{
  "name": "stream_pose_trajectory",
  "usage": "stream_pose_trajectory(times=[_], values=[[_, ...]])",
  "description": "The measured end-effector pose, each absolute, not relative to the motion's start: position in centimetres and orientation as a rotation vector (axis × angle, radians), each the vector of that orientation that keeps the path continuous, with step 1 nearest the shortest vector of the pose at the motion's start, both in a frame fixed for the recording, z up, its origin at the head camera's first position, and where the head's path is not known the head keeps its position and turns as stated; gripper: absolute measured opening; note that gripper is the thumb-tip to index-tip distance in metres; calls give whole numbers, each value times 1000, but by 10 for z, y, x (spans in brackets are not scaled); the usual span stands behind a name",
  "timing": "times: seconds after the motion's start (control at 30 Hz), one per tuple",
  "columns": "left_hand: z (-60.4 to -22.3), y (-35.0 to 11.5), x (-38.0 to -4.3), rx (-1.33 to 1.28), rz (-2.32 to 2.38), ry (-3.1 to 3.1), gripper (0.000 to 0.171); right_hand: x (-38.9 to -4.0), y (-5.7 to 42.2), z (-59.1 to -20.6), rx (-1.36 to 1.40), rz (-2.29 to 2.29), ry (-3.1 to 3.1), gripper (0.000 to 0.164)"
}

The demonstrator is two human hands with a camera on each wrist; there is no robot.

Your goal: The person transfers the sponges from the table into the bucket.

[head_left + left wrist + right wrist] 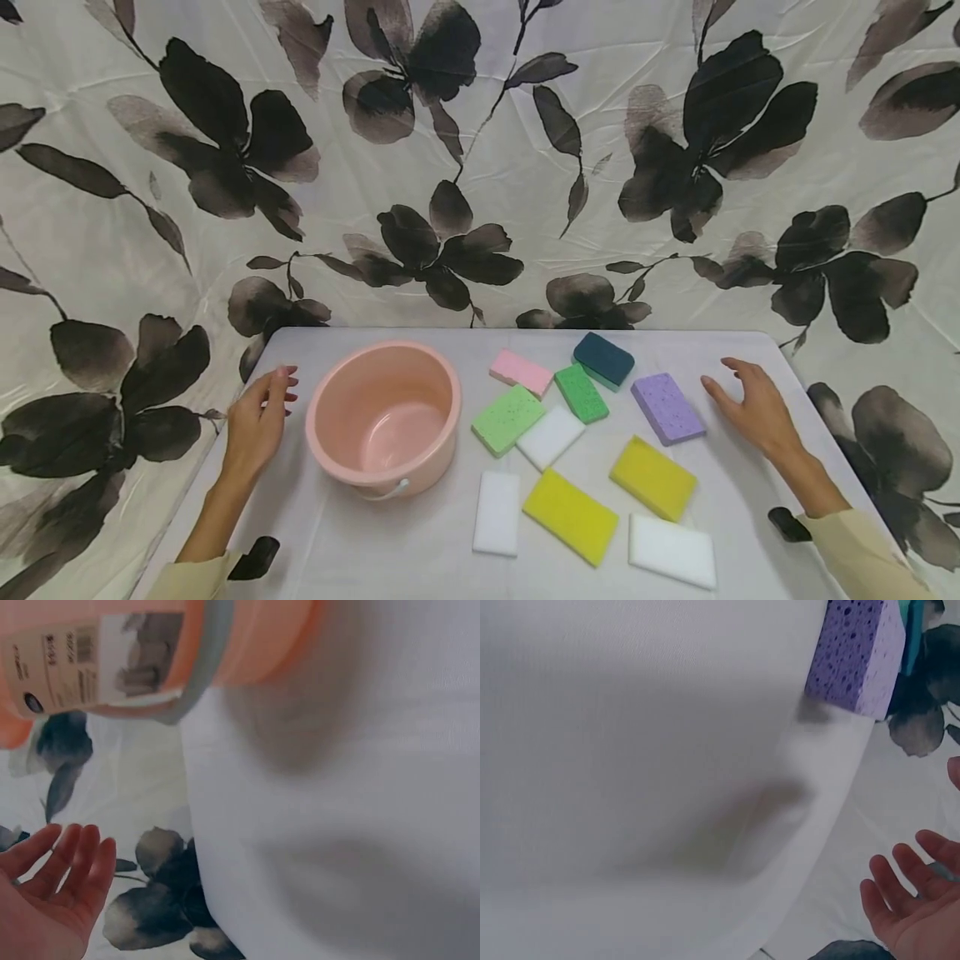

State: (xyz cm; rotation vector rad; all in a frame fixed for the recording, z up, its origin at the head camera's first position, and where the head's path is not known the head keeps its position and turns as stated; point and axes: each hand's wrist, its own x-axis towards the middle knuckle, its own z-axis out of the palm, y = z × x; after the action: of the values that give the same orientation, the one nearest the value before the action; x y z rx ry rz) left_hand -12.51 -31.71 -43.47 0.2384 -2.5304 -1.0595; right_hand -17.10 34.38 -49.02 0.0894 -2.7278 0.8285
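My left hand hovers at the left of a pink bucket, holding nothing, its fingers loosely bent. In the left wrist view that hand is apart from the bucket, whose side bears a paper label. On the right, my right hand is held beside a purple sponge without touching it. The right wrist view has the same sponge at the top and the relaxed fingers of the hand away from it.
Between bucket and purple sponge lie a pink sponge, green sponges, a dark blue sponge, yellow sponges and white sponges. A floral cloth hangs behind the white table.
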Motion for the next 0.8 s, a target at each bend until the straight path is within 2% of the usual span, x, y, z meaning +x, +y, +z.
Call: stream_pose_trajectory(times=[0.8], values=[[-427,-281,-87,417,-1751,-2374,56,-167,314,-495,21,1218,-2956,65]])
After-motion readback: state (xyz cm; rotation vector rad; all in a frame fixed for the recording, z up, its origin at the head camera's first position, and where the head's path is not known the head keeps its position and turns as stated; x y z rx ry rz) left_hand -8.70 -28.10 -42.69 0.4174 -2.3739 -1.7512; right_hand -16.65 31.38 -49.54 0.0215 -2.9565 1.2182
